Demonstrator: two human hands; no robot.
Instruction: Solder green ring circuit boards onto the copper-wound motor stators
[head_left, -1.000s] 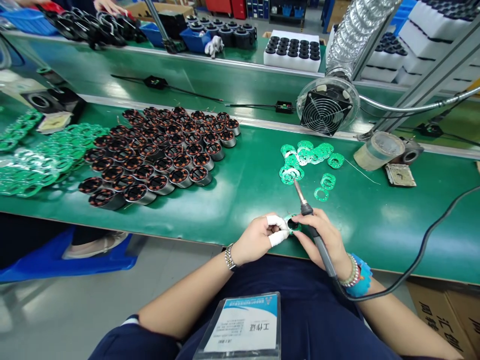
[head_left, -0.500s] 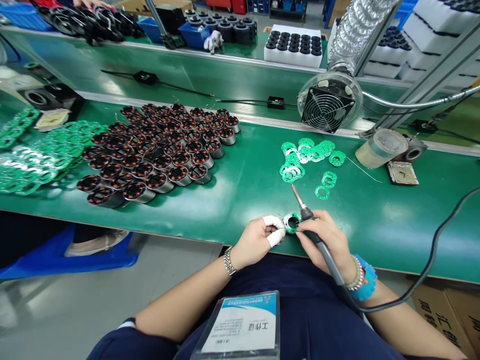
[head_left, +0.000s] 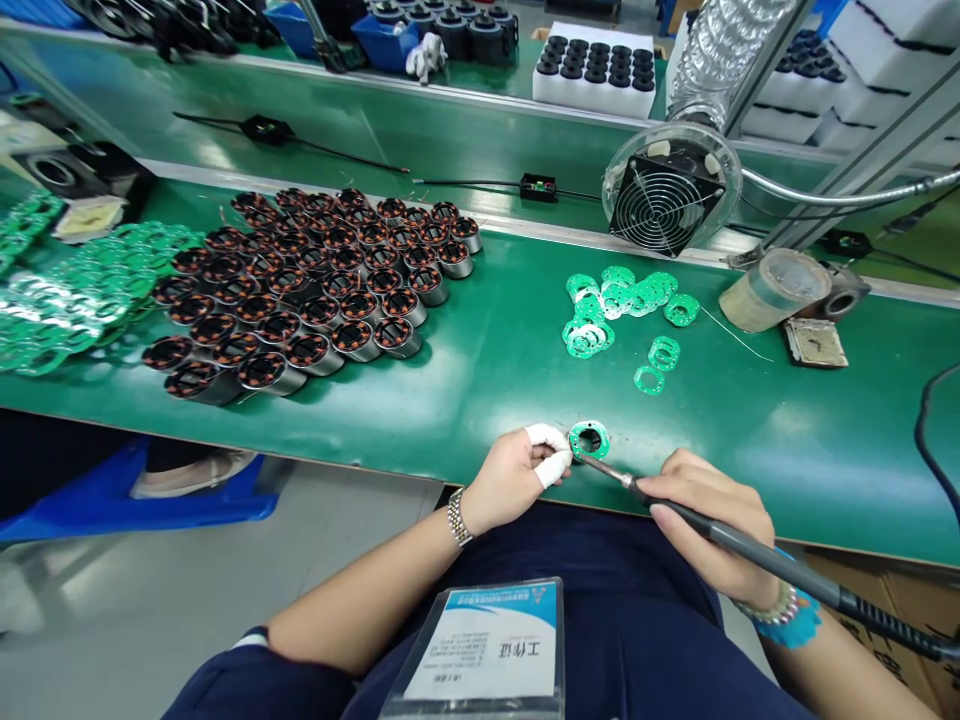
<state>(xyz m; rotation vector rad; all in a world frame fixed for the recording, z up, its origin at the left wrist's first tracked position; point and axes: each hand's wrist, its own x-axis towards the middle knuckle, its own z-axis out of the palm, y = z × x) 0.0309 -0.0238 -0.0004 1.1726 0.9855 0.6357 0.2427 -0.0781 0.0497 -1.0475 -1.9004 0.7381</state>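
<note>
My left hand (head_left: 519,472), two fingertips wrapped in white tape, pinches the left side of a small motor stator topped with a green ring board (head_left: 589,440) at the bench's near edge. My right hand (head_left: 709,520) is closed round the grey handle of a soldering iron (head_left: 757,560), held like a pen. The iron lies low and its tip touches the lower right rim of the green ring board. Its black cable (head_left: 930,420) trails off to the right.
A block of several copper-wound stators (head_left: 315,285) lies at the left middle of the green bench (head_left: 487,370). Loose green ring boards (head_left: 619,310) sit beyond my hands, more heaped at far left (head_left: 67,300). A fume fan (head_left: 664,200), solder roll (head_left: 769,290) and sponge tray (head_left: 816,343) stand at right.
My right hand swung the iron from upright, tip pointing away, down to nearly level, bringing the tip onto the ring board. The hand drew back to the right. The left hand kept its grip.
</note>
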